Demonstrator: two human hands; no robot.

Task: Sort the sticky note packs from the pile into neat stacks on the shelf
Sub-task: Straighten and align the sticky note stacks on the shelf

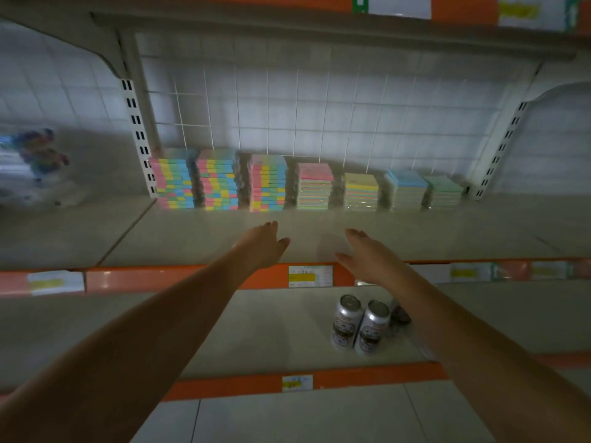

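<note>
left hand (263,243) grip released, holds nothing | right hand (367,257) grip released, holds nothing | both over shelf (192,241) | seven sticky note stacks (268,183) along back | two cans (361,326) on lower shelf

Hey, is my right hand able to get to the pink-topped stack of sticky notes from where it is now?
Probably yes. Your right hand is open and holds nothing, and only bare shelf lies between it and the pink-topped stack at the back.
</note>
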